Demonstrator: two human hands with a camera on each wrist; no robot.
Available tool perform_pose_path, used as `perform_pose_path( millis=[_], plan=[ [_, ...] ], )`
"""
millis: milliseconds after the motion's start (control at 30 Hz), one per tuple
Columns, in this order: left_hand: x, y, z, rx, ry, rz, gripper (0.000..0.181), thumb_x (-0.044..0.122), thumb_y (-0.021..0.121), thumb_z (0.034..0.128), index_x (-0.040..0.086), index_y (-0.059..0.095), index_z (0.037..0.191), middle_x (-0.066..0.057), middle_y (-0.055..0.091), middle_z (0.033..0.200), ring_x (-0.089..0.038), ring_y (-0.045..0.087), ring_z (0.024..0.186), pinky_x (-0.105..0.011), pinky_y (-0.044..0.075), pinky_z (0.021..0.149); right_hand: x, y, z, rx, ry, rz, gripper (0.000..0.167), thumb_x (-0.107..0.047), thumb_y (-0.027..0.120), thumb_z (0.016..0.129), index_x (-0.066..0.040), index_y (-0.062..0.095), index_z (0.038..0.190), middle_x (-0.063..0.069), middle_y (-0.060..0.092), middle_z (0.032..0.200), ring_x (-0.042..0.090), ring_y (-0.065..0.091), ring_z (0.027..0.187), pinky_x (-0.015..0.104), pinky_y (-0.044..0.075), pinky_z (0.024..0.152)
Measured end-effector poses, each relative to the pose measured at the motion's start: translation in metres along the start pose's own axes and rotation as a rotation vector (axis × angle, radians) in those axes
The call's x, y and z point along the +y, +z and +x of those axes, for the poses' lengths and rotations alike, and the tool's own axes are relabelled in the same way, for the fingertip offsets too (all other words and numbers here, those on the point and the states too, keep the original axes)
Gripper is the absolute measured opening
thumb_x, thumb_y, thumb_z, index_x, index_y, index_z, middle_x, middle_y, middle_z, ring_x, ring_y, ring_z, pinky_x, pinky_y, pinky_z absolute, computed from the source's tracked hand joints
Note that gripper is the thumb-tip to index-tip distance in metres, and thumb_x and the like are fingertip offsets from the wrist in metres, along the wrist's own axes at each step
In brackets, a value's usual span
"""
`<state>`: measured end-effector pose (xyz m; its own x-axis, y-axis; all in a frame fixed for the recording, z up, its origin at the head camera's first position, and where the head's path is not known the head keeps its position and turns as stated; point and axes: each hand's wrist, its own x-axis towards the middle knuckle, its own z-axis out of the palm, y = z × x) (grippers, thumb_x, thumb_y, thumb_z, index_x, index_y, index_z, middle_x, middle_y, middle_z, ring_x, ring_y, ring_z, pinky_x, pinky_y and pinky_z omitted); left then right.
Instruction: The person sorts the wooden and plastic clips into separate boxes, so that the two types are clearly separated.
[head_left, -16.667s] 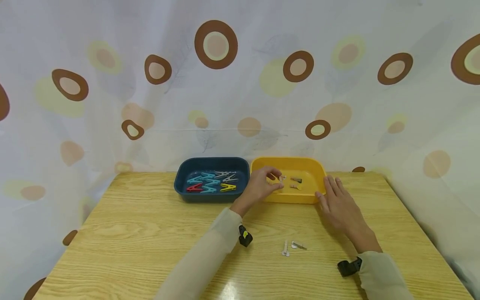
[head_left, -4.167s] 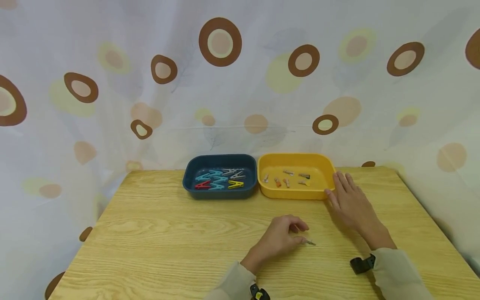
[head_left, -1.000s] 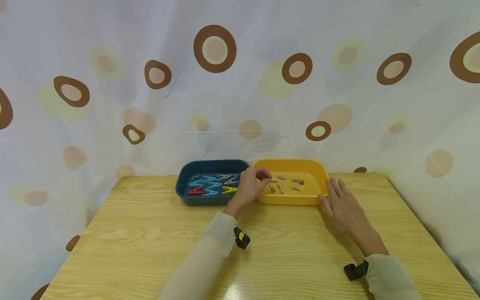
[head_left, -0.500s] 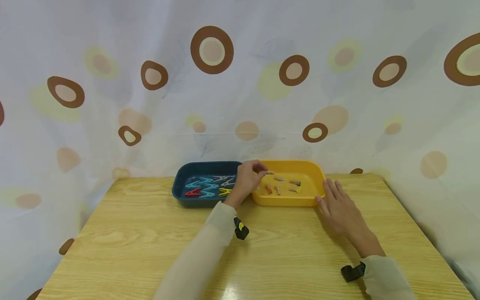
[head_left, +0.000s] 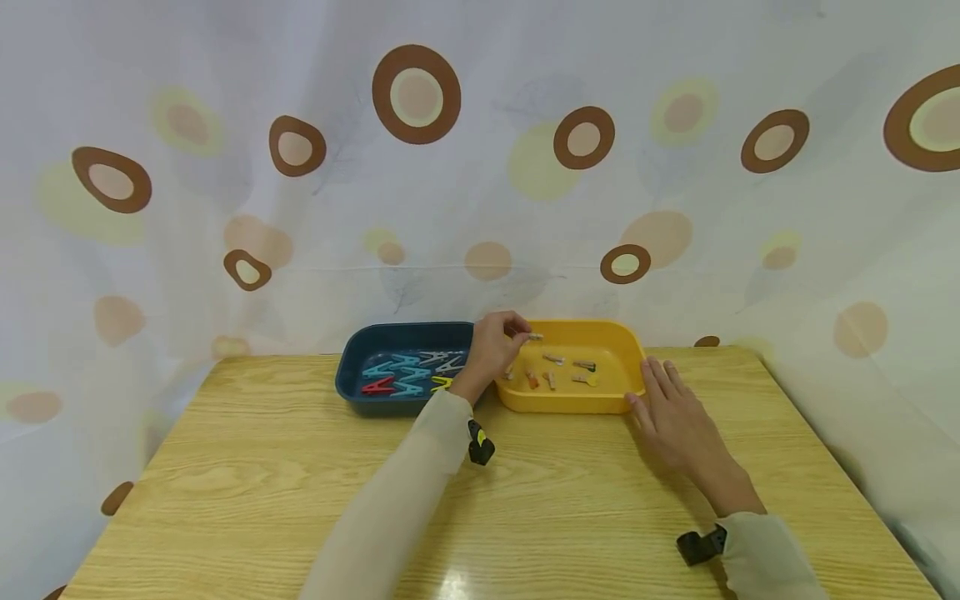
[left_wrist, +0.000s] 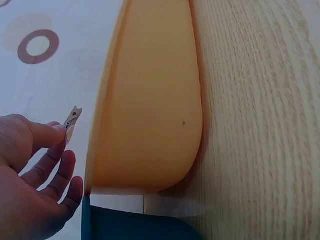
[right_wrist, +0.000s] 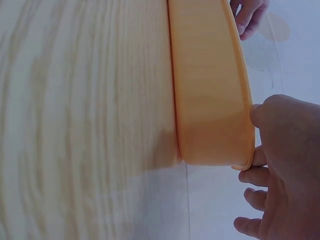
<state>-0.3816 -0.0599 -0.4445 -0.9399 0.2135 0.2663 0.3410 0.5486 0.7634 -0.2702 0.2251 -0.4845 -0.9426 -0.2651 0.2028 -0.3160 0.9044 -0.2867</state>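
My left hand (head_left: 491,348) pinches a small wooden clothespin (head_left: 536,337) between thumb and fingertips, above the back left part of the yellow tray (head_left: 562,404). In the left wrist view the clothespin (left_wrist: 74,117) points up, its spring visible and a pale piece at its lower end. Several little clothespins lie apart on the tray's floor, among them one with a yellow piece (head_left: 586,379) and one with an orange piece (head_left: 532,380). At the tray's front right corner rests my right hand (head_left: 678,421), fingers fairly straight along the side, thumb touching the front.
A dark blue tray (head_left: 390,408) stands against the yellow one on the left. Inside it are several larger plastic clothespins, including a red one (head_left: 377,386) and turquoise ones (head_left: 407,389). Behind the wooden table (head_left: 300,467) hangs a patterned curtain (head_left: 480,167).
Since the earliest frame, two clothespins have left the tabletop and more lie in the yellow tray. The left hand took the last from the table, then rose toward the tray's back left. The right hand stayed.
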Motion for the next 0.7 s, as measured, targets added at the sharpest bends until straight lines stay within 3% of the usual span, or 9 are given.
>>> perform_pose_path(
  millis=[367,700],
  plan=[
    [-0.0031,0.0029,0.0053,-0.025,-0.011,0.043,0.009,0.006,0.068,0.0991,0.003,0.076,0.102,-0.006,0.071,0.099,-0.021,0.066,0.096,-0.03,0.056,0.086,-0.0009,0.0003,0.0003,0.021,-0.01,0.005,0.069,-0.036,0.038,0.113,0.012,0.019,0.158,0.034,0.02,0.163,0.053,0.017,0.15,0.065,0.021,0.117],
    [-0.0014,-0.0016,0.0067,-0.037,0.028,0.061,0.012,0.006,0.068,0.0995,0.001,0.075,0.107,-0.009,0.071,0.103,-0.024,0.066,0.101,-0.033,0.055,0.092,-0.0008,-0.0014,0.0006,0.002,-0.005,0.002,0.069,-0.036,0.037,0.113,0.013,0.019,0.158,0.034,0.02,0.163,0.053,0.017,0.15,0.065,0.021,0.117]
  ],
)
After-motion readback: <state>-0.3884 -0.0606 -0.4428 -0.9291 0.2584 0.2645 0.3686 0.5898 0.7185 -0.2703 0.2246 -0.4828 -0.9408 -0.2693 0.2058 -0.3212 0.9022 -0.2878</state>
